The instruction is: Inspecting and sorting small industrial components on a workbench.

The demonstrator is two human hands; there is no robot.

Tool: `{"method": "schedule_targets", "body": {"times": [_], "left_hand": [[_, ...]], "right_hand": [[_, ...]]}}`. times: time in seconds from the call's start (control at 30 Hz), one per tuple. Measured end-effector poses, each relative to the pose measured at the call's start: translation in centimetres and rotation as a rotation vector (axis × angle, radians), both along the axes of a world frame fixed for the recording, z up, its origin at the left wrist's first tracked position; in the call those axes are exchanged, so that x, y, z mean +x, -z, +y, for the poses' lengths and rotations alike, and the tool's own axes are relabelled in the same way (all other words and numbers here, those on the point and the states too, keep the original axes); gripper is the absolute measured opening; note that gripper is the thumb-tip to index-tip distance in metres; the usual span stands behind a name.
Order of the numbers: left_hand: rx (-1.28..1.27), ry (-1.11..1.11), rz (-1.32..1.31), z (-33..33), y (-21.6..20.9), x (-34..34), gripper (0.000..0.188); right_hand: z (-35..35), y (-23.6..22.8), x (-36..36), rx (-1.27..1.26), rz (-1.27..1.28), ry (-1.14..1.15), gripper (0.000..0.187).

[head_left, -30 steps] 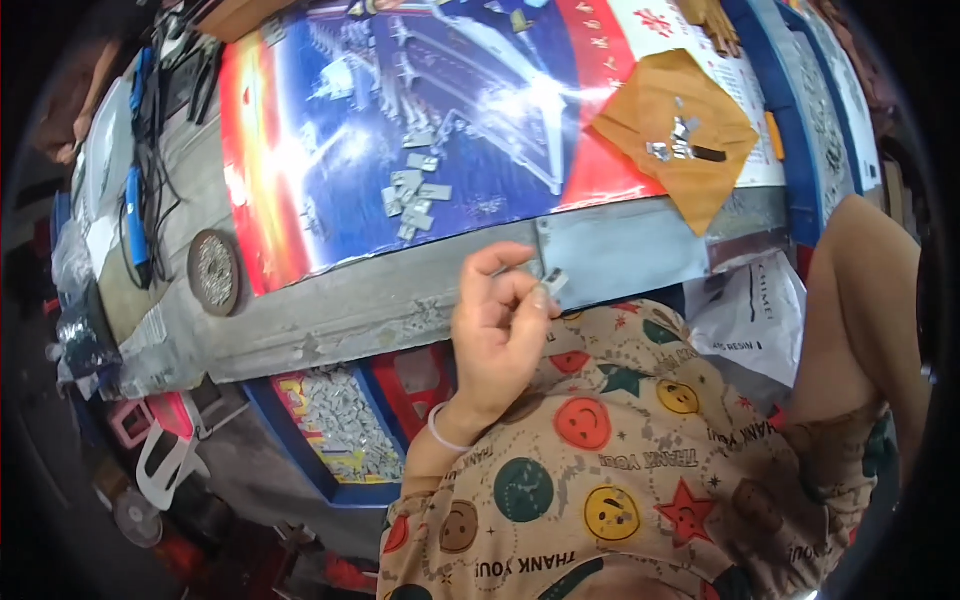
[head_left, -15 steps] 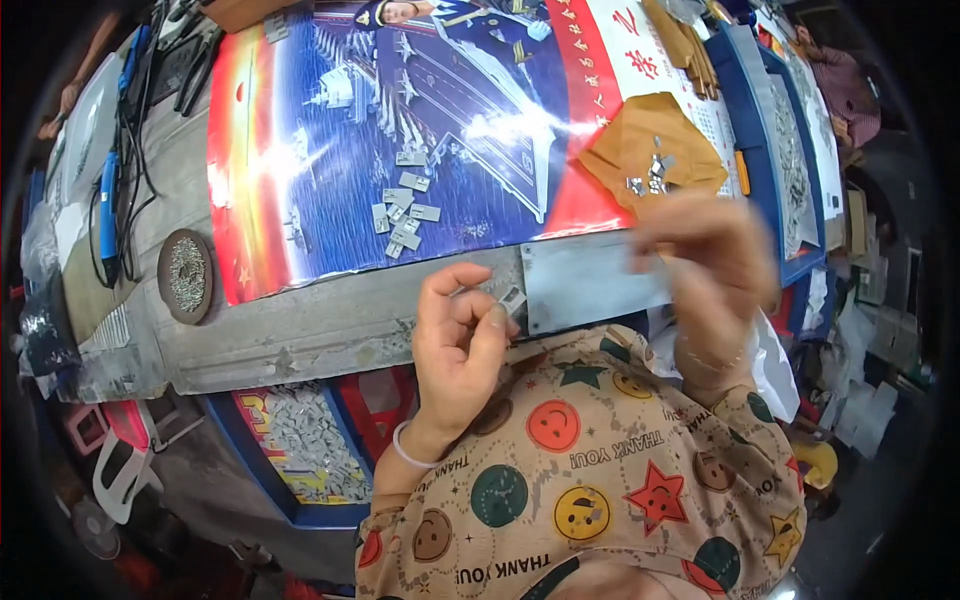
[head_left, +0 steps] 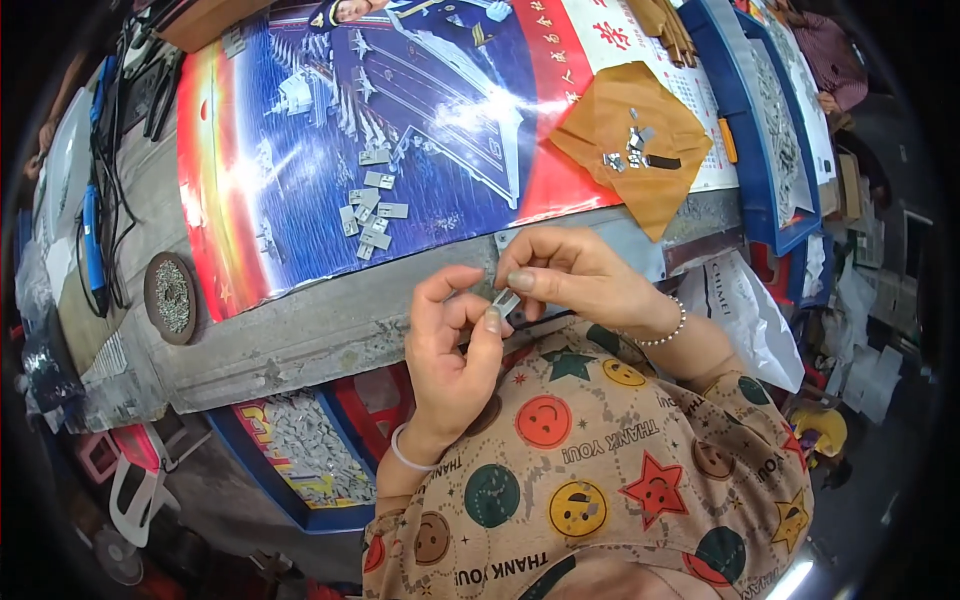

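My left hand (head_left: 445,340) pinches a small grey rectangular metal piece (head_left: 507,304) between thumb and fingers, just past the table's front edge. My right hand (head_left: 575,272) meets it there, thumb and forefinger closed at the piece's upper end. Whether those right fingertips hold something tiny of their own is hidden. Similar grey metal pieces (head_left: 373,213) lie in a loose group on a glossy poster (head_left: 300,200) ahead of my hands. To the right, a brown paper sheet (head_left: 590,115) bears small shiny bits (head_left: 634,143) and a short dark strip (head_left: 663,162).
A round brown dish of small metal pins (head_left: 172,298) stands at the left, near cables and a blue-handled tool (head_left: 93,235). Blue trays of parts sit at the right (head_left: 735,120) and below the table (head_left: 290,500). A white bag (head_left: 745,310) hangs right of my forearm.
My right hand has come left from beside the brown paper to the metal piece in my left hand. The left hand keeps its grip. The dark strip on the paper now shows.
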State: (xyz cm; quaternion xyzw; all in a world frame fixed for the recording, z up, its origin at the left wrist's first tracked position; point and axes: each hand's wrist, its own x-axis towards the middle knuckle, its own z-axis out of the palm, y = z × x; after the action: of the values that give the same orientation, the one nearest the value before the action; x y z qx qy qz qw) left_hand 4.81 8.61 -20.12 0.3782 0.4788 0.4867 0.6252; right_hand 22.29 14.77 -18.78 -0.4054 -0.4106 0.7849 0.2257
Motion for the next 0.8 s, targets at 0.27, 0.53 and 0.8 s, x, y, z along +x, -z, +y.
{"method": "schedule_targets", "body": {"times": [0.27,0.53,0.8], "left_hand": [[0.084,-0.026,0.096,-0.5,0.6,0.9,0.036],[0.081,0.027,0.147,-2.2,0.4,1.5,0.036],[-0.087,0.067,-0.076,-4.4,-0.8,2.3,0.035]], "right_hand": [[-1.6,0.4,-0.5,0.038,0.013,0.101,0.013],[-4.6,1.4,-0.5,0.449,-0.187,0.217,0.014],[-6.5,1.5,2.1,-0.118,0.155,0.189,0.014]]}}
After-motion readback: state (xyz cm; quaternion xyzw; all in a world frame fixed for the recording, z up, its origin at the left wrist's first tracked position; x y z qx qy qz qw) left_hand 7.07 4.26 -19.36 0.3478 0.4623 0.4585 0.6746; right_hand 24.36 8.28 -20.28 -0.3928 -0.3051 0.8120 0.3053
